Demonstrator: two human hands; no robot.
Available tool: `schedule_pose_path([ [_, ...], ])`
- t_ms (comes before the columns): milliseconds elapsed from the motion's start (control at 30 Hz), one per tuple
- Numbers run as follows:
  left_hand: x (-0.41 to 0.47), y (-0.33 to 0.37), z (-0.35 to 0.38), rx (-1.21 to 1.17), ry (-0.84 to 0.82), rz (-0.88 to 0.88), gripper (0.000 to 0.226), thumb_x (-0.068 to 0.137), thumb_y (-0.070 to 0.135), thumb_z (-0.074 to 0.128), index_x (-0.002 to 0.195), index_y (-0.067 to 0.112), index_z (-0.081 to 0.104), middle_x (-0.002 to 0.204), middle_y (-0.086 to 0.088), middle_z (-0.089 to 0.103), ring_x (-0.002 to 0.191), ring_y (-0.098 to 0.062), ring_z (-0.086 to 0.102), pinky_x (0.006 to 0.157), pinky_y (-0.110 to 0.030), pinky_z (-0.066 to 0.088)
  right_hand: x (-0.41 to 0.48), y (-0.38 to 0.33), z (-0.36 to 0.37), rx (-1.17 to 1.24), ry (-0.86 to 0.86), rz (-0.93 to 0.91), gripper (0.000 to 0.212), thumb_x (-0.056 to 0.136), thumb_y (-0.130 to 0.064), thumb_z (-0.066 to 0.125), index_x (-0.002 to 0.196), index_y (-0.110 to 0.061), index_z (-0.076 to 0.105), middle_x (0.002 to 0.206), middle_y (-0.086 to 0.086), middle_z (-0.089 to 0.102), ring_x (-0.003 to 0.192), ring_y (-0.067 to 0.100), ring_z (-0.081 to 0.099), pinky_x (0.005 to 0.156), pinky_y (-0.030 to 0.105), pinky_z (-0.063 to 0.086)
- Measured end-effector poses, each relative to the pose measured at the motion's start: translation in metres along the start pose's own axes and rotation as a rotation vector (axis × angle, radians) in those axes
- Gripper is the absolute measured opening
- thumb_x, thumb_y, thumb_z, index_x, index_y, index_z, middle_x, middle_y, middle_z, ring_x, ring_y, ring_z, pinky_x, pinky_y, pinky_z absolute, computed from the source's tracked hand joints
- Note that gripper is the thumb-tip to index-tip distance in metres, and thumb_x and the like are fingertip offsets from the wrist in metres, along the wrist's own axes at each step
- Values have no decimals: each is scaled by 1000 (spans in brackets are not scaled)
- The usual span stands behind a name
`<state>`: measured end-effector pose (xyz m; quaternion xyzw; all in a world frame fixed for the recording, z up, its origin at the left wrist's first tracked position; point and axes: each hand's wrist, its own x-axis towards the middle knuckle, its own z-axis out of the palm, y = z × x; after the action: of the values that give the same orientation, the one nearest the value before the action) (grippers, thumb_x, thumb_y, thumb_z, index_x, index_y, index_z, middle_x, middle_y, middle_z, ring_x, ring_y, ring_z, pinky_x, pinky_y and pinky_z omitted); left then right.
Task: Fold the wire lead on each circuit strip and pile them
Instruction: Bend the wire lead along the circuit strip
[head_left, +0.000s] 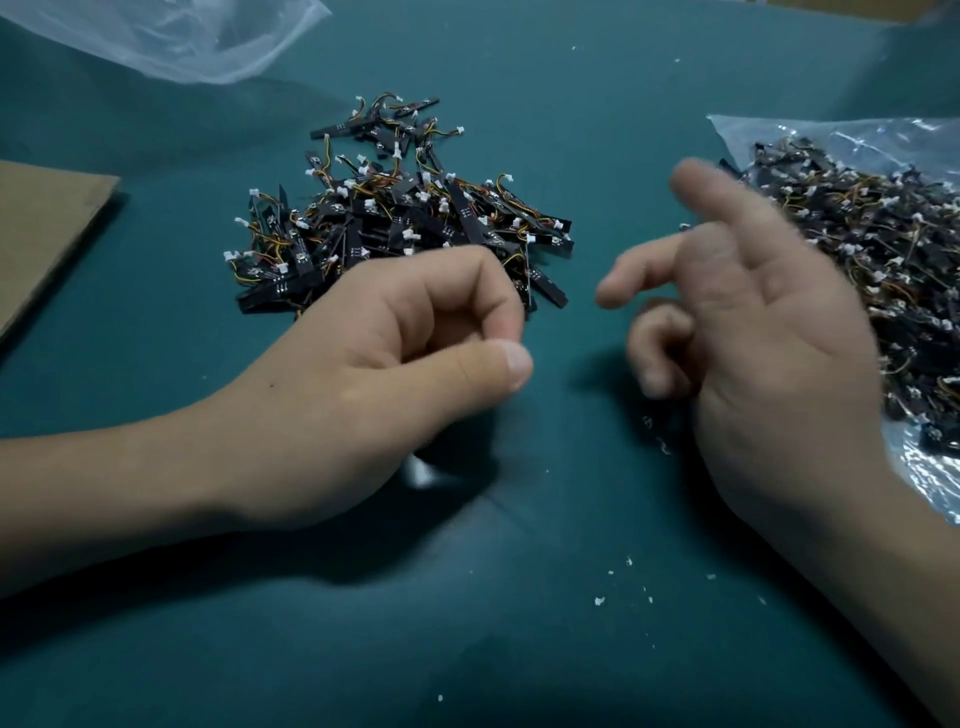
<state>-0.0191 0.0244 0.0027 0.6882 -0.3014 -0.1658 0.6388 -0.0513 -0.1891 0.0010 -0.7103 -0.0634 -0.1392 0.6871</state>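
Teal cloth covers the bench (519, 649), with small white crumbs (600, 601) scattered toward its near edge. At the middle, toward the far edge, lies a loose pile of black circuit strips (400, 218), their orange and yellow wire leads and white connectors sticking out in all directions. A clear plastic bag (924, 488) lies open along the right edge with a far larger heap of strips (883, 249) on it. Another clear bag (208, 41) lies crumpled at the far left corner, and a sheet of brown cardboard (47, 223) lies at the left edge.

The left hand (363, 374) lies just in front of the pile, fingers curled in and thumb tip against the index fingertip; I cannot tell whether anything is pinched there. A blurred white bit (421, 474) shows under its heel. The right hand (769, 332) is blurred, just beside the bag, palm turned inward, index and middle fingers stretched out, the other two loosely curled, with nothing visible in it. The two hands are apart.
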Motion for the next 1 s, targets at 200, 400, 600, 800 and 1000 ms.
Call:
schedule_pose_path([
  [200,0,5,2,62,-46,1,18,89,20,71,77,19,58,58,-11,42,52,-24,38,49,-25,35,-7,6,11,-841,-195,-83,35,94,-35,58,126,-30,69,138,-7,58,133,9,49,113,31,36],
  [400,0,4,3,67,-57,-19,13,90,18,66,79,18,60,58,-7,46,53,-25,41,50,-26,37,-6,-1,18,-1102,-352,6,58,94,-54,41,146,-34,53,149,-13,43,143,9,31,116,29,19],
  [600,0,4,2,67,-57,-11,12,90,19,67,79,17,61,60,-12,47,53,-31,42,50,-33,37,-6,2,15,-918,-232,16,57,93,-40,51,147,-21,52,154,-10,47,145,8,39,122,41,30],
  [800,0,1,0,79,-60,-7,14,88,29,69,81,19,61,60,-10,47,52,-27,42,49,-33,37,-5,4,10,-680,2,-65,44,93,-29,63,136,-22,62,131,-11,64,125,3,58,108,29,45],
  [1000,2,-6,-2,-5,39,-54,35,85,35,60,119,26,52,58,-2,58,53,-18,49,55,-26,45,-8,2,6,-447,107,-175,16,95,-18,73,98,-34,74,87,-15,74,72,12,64,68,28,52],
])
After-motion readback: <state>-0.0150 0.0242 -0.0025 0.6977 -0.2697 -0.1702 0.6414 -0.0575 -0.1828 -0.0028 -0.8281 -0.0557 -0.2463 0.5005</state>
